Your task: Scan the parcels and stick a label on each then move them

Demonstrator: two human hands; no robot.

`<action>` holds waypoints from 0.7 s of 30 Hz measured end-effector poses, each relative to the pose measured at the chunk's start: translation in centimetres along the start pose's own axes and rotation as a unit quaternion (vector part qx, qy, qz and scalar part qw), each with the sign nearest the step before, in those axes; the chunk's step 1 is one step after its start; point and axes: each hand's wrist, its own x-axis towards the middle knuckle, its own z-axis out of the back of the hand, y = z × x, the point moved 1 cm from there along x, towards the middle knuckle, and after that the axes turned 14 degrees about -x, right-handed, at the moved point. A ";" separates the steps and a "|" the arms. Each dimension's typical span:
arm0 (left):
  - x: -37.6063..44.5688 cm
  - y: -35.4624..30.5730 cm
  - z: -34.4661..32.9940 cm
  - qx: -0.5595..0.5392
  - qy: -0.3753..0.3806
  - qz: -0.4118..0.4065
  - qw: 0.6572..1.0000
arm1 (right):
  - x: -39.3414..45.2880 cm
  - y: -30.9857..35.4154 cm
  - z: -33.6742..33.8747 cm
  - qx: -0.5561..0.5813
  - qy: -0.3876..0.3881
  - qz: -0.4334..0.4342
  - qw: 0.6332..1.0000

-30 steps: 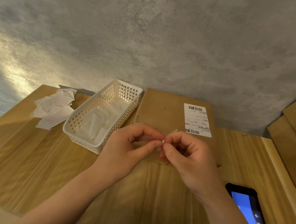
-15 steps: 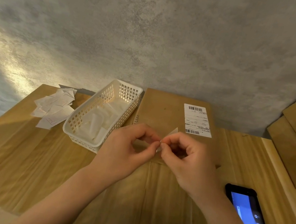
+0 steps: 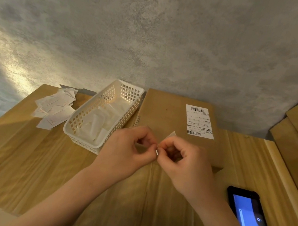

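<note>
Both hands meet above the desk [image 3: 19, 160], in front of the parcel [image 3: 165, 115]. The left hand [image 3: 128, 154] and right hand [image 3: 186, 165] each curl their fingers and pinch a small label [image 3: 172, 134] between the fingertips. A white basket [image 3: 76, 121] stands just left of the parcel.

Bare forearms, no sleeves, unadorned.

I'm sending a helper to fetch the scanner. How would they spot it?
On the wooden table, look right of the cardboard parcel, at the near right edge. The scanner lies flat there: black casing, the only lit blue screen.
</note>
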 end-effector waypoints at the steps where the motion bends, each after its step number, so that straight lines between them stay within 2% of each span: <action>1: 0.0 0.0 0.0 -0.008 0.003 0.006 1.000 | 0.0 0.0 0.0 0.003 0.001 0.000 1.000; 13: 0.3 0.5 0.0 -0.116 0.049 0.084 0.988 | -0.1 -0.6 0.2 0.090 0.046 -0.031 0.994; 21: 0.5 1.1 0.5 -0.264 0.092 0.127 0.952 | 0.1 -0.2 0.6 0.132 0.083 -0.029 0.987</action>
